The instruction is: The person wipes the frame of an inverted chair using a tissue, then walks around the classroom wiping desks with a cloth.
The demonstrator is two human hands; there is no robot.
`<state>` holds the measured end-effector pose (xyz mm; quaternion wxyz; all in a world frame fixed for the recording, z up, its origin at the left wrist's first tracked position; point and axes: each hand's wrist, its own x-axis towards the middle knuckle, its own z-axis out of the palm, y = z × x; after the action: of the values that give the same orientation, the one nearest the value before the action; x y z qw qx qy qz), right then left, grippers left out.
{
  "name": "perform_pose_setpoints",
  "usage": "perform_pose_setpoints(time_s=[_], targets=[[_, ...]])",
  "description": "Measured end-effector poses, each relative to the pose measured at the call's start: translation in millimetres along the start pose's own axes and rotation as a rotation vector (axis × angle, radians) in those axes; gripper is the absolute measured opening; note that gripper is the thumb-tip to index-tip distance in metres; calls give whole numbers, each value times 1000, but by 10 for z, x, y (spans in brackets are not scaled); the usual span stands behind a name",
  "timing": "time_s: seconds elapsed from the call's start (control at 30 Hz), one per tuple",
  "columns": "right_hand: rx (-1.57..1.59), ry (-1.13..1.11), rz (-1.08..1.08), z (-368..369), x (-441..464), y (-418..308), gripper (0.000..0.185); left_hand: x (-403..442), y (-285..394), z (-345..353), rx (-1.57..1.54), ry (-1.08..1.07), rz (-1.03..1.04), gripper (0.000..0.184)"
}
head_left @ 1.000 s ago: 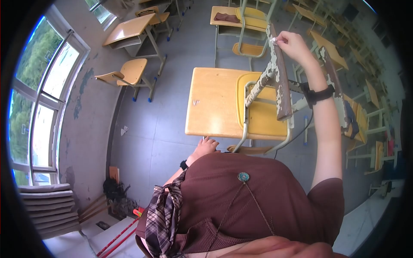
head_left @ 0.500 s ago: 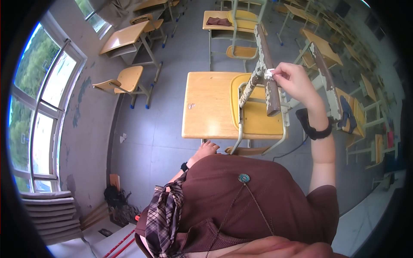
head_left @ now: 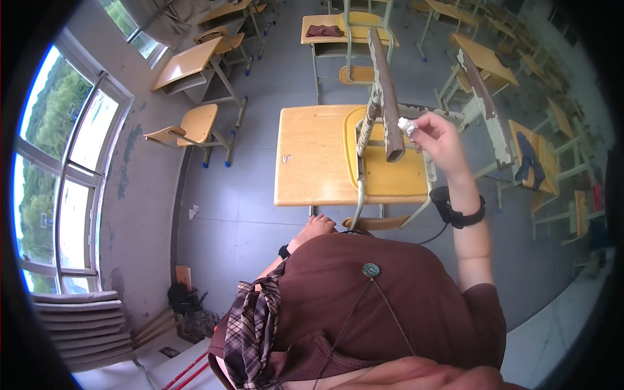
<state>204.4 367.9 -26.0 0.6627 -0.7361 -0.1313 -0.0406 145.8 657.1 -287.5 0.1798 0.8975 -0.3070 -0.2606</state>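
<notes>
My right hand [head_left: 437, 138] pinches a crumpled white tissue [head_left: 407, 125] between thumb and fingertips. The tissue is beside a brown metal bar [head_left: 389, 97] with peeling paint, part of an upturned chair frame. Under the bar, the yellow chair seat [head_left: 390, 175] rests on a wooden desk [head_left: 305, 156]. Low at my front, my left hand [head_left: 315, 229] is near the desk's front edge, fingers loosely extended, with nothing visible in them. A black band [head_left: 465, 211] is around my right wrist, with a cable running from it.
A second peeling bar [head_left: 484, 107] stands to the right. Another desk [head_left: 318, 40] behind carries an upturned chair and a brown cloth. A wooden chair [head_left: 198, 125] stands by the windows at left. A blue-grey cloth [head_left: 528, 162] hangs over a desk at right.
My right hand has come away from the bar's side, drawing nearer to me, and the tissue shows more fully. The view has shifted slightly. My left hand stays low near the desk.
</notes>
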Motion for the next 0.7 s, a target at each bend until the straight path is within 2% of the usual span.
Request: perform_pose_setpoints(time_s=[0.03, 0.13, 0.23, 0.33, 0.43, 0.7], targets=[[104, -1, -7, -30, -26, 102, 4, -8, 29, 3, -2, 9, 3, 44], [541, 85, 144, -70, -145, 314, 6, -13, 85, 28, 3, 36, 19, 41], [839, 101, 287, -143, -254, 490, 9, -16, 118, 73, 47, 36, 52, 38], [1081, 153, 291, -193, -381, 664, 9, 71, 128, 60, 102, -6, 91, 36], [1236, 207, 322, -250, -523, 792, 7, 179, 113, 19, 150, -86, 142, 37], [1366, 420, 281, -32, -888, 1008, 12, 179, -148, -311, 158, -186, 267, 42]])
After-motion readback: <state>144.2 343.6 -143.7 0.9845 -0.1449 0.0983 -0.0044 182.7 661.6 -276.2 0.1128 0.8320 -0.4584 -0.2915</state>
